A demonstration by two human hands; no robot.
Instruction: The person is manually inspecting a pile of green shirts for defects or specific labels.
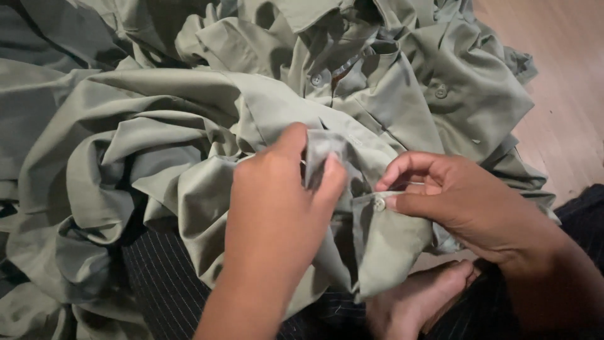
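An olive-green shirt (189, 182) lies crumpled across my lap. My left hand (277, 208) pinches a small fold of its cloth between thumb and fingers. My right hand (453, 195) grips the shirt's edge just right of a pale button (379, 203), with the thumb tip beside the button. The two hands are close together over the same strip of fabric.
More olive-green shirts (402, 69) with buttons are piled behind, filling the upper half. A wooden floor (560, 75) shows at the right. My dark pinstriped trousers (157, 277) and a bare foot (409, 302) are below the cloth.
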